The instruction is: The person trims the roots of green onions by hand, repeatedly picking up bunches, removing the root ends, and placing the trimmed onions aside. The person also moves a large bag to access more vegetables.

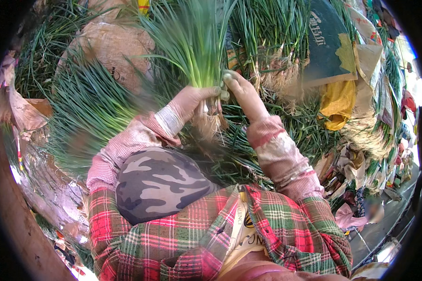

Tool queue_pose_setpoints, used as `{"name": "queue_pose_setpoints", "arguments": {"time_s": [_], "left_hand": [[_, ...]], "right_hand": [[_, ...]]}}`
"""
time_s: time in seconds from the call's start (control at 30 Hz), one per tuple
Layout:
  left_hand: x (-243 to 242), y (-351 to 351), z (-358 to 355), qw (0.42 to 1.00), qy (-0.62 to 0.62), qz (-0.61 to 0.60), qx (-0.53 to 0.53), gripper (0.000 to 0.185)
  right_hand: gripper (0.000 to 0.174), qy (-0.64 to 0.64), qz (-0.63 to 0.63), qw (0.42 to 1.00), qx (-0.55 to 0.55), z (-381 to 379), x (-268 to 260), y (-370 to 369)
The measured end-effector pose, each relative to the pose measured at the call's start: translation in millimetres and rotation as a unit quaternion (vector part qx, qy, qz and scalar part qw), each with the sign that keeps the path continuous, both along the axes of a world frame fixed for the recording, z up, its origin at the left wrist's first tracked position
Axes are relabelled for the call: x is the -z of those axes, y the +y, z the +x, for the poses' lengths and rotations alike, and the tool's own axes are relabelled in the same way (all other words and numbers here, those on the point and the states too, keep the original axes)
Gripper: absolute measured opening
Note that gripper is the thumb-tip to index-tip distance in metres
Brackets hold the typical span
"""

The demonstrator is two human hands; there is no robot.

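Note:
My left hand (191, 99) grips a bunch of green onions (198, 65) near its base, the thumb lying across the pale stems. Green leaves fan out away from me, and stringy roots (211, 123) hang below the fist on my side. At the right edge of the bunch is my right hand (238, 83), fingers bent and fingertips close to the stems. Whether it pinches a stalk cannot be made out. Beside my left forearm lies a large heap of green onions (95, 102). More stalks (239, 140) lie beneath my hands.
Rooted green onions (277, 45) stand beyond my right hand, beside a dark green printed board or sack (328, 38). A yellow cloth or bag (337, 103) lies below it. A tan sack (109, 49) is at far left. A camouflage-covered knee (161, 182) rises under my left arm. Another person (351, 214) is at right.

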State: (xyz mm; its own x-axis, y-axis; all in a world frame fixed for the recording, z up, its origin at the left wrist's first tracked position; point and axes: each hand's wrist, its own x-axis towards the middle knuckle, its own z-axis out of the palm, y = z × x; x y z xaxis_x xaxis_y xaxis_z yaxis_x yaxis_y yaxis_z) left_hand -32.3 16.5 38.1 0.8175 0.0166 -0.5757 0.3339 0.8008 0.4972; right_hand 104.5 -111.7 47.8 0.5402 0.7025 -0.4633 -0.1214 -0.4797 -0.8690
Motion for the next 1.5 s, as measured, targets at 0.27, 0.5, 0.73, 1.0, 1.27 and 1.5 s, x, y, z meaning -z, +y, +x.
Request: {"name": "queue_pose_setpoints", "arguments": {"time_s": [0.27,0.5,0.73,1.0,1.27,1.5], "left_hand": [[3.2,1.5,0.9,0.997,0.045,0.030,-0.053,0.024],[11.9,-4.9,8.0,0.993,0.090,0.067,-0.038,0.021],[13.6,4.2,7.5,0.992,0.104,0.036,-0.067,0.018],[3.5,3.0,5.4,0.986,0.066,0.147,-0.036,0.029],[-1.9,-2.9,0.9,0.955,0.083,0.286,-0.004,0.041],[-21.1,17.1,3.4,0.989,0.020,0.106,-0.099,0.039]], "right_hand": [[0.019,0.257,0.249,0.872,0.335,-8.1,8.1,28.9],[0.028,-0.248,0.024,0.968,0.024,9.9,9.6,28.4],[0.017,0.148,0.205,0.907,0.337,-7.5,14.9,45.8],[0.031,-0.135,0.065,0.985,0.087,36.9,-6.8,15.9],[0.026,-0.349,-0.114,0.914,-0.173,-5.5,2.2,16.2],[0.023,-0.295,-0.191,0.933,-0.079,44.6,4.4,-50.5]]}}
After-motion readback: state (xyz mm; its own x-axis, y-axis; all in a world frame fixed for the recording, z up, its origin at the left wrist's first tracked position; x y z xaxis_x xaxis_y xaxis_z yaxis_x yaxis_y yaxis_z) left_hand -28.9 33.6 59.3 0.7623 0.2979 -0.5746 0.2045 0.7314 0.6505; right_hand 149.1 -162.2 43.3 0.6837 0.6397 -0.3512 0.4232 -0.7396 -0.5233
